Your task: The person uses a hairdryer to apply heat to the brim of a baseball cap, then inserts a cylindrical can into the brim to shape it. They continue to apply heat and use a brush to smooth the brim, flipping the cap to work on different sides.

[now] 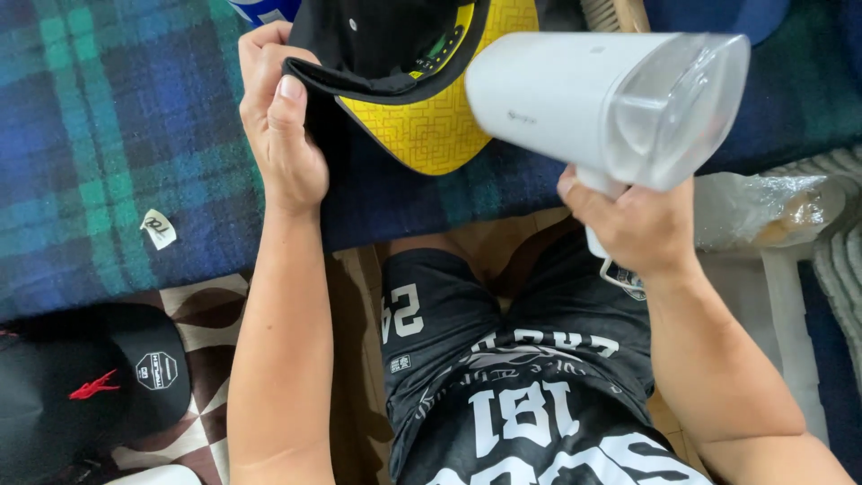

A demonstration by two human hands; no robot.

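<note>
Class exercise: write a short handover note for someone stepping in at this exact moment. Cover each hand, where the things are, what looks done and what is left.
Left hand: grips the black cap by its edge, yellow underside of the brim turned up, over the plaid blanket.
Right hand: holds the white handheld steamer by its handle, body close beside the brim; clear water tank faces right.
Done: cap and steamer are both in hand; no steam visible.
Left: probably steaming the cap. A second black cap lies at lower left, untouched.
</note>
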